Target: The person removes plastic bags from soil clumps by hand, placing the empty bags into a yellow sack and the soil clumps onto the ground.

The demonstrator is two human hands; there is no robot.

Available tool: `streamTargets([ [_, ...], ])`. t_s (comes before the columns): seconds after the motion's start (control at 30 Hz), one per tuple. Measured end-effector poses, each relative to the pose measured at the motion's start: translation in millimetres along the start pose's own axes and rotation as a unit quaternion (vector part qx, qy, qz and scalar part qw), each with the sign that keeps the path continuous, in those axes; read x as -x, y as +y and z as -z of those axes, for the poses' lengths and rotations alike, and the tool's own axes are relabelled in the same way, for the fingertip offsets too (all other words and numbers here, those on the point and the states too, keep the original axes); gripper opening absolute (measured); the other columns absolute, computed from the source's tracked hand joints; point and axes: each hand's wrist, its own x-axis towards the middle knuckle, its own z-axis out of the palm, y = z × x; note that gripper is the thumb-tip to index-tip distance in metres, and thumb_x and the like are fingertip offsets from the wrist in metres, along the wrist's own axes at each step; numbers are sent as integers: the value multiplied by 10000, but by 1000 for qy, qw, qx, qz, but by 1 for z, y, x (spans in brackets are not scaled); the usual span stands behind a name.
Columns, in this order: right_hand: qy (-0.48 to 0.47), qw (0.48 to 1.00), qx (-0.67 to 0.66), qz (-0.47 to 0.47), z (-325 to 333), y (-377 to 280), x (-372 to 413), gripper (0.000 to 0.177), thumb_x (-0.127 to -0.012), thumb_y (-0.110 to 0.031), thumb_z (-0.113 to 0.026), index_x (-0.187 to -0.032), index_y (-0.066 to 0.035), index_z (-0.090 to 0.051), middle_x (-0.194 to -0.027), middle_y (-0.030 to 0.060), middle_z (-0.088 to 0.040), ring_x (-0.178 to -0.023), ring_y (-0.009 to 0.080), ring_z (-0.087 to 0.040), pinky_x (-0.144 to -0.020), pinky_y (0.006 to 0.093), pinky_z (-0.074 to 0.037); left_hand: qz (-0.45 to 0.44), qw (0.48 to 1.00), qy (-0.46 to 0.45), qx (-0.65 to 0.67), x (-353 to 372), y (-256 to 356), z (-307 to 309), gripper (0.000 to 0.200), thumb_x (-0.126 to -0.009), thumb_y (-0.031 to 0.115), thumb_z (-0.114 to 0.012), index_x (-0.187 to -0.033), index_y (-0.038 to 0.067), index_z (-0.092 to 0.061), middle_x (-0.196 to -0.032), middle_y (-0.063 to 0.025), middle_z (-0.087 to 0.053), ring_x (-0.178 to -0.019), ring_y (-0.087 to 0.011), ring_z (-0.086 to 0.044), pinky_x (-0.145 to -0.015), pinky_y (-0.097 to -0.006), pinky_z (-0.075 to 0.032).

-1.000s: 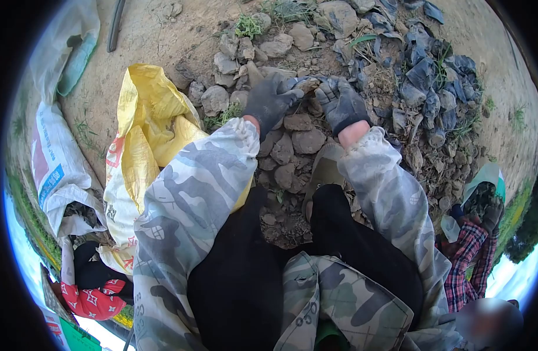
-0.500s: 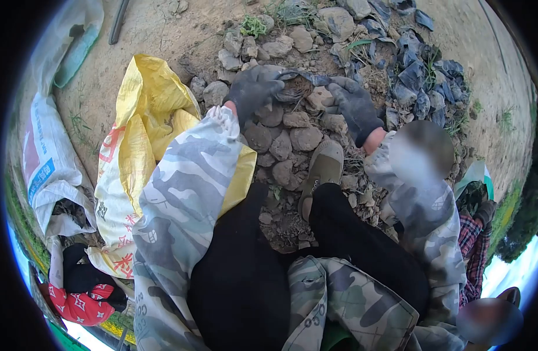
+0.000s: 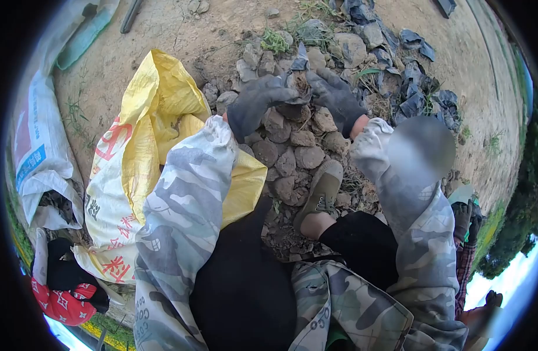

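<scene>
Both of my hands wear dark gloves and meet over a pile of brown clods [image 3: 286,161]. My left hand [image 3: 258,104] has its fingers closed on a clod with a dark plastic scrap [image 3: 300,58] sticking up from it. From the other side, my right hand [image 3: 337,100] presses its fingers against the same clod [image 3: 301,85]. The gloves partly hide the clod. An open yellow-lined sack [image 3: 181,126] lies just left of my left forearm.
A white and blue sack [image 3: 38,146] lies at the far left. Crumpled black plastic [image 3: 418,88] and stones lie at the upper right. My shoe [image 3: 324,190] stands beside the clods. One person [image 3: 64,292] is at the lower left, another [image 3: 465,257] at the right edge.
My hands have come closer together, and the dark plastic stretched between them now stands up as a short scrap. The view has shifted a little.
</scene>
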Motion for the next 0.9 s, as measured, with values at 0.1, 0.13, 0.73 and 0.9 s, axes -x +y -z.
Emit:
streamTargets([
  [0.1,62,996,57,42,-21,3,-10,347,-918,-253,-498,-1171,-19,-533,-1021,136,-633,-968,253,-582,-864,311,-435,54,998,19,20,10,-12,0,242,-763,87,-618,-994,39,-565,-863,-84,-565,-808,-220,-559,-723,-295,-451],
  [0.13,36,989,144,15,-21,-3,-9,340,-886,-181,-517,-1185,-20,-523,-1074,156,-604,-1006,288,-564,-884,324,-435,74,995,37,47,14,-21,-1,219,-771,78,-606,-982,37,-566,-876,-83,-566,-839,-217,-566,-742,-303,-458],
  [0.73,-24,935,318,154,-27,-31,-3,316,-827,-175,-535,-1128,-79,-554,-1166,173,-542,-1133,327,-473,-951,394,-382,99,941,185,265,2,37,1,395,-772,-77,-592,-1149,-6,-495,-1064,-153,-550,-979,-234,-576,-851,-334,-500],
  [0.9,55,903,422,56,17,14,-50,287,-799,-123,-502,-1075,-87,-575,-1142,152,-553,-1113,319,-488,-954,412,-380,-99,947,188,-240,16,21,3,343,-821,-43,-551,-1157,2,-496,-1101,-165,-530,-1017,-240,-566,-866,-339,-497],
])
